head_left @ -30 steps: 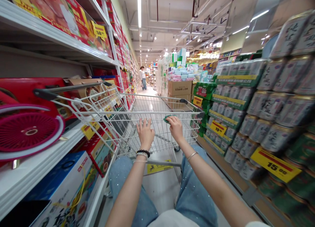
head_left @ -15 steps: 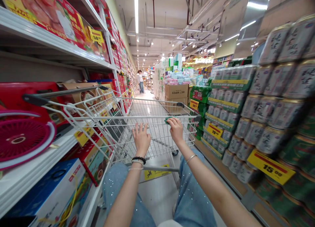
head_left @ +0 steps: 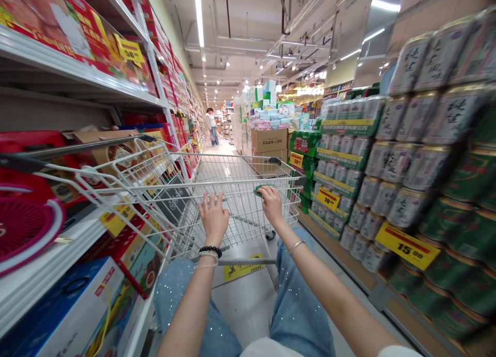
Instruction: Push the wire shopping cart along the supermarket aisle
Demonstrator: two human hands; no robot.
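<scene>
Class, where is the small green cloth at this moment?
In the head view, the green cloth is just right of centre, in the right hand, by the near top rail of the shopping cart.

- Yellow price tag (head_left: 406, 245) before the silver cans (head_left: 411, 167) at right: "15 00".
- Those cans bear black, brush-style Chinese characters that appear to read 纯生风味.
- Smaller yellow tag (head_left: 328, 198) on the can packs (head_left: 335, 177) further along: "19", with smaller digits after it.
- Yellow tag (head_left: 296, 159) on the green packs (head_left: 305, 143): "30", the rest too small.
- Cardboard box (head_left: 270, 141): "WET WIPES".
- Yellow tag (head_left: 129, 50) on the upper left shelf (head_left: 77, 70): "58".
- Yellow sign (head_left: 242, 269) beyond the low bar of the shopping cart (head_left: 236, 182): black figure pictogram, wording illegible.
- Red box (head_left: 83, 21), upper left: Chinese lettering, blurred.
</scene>
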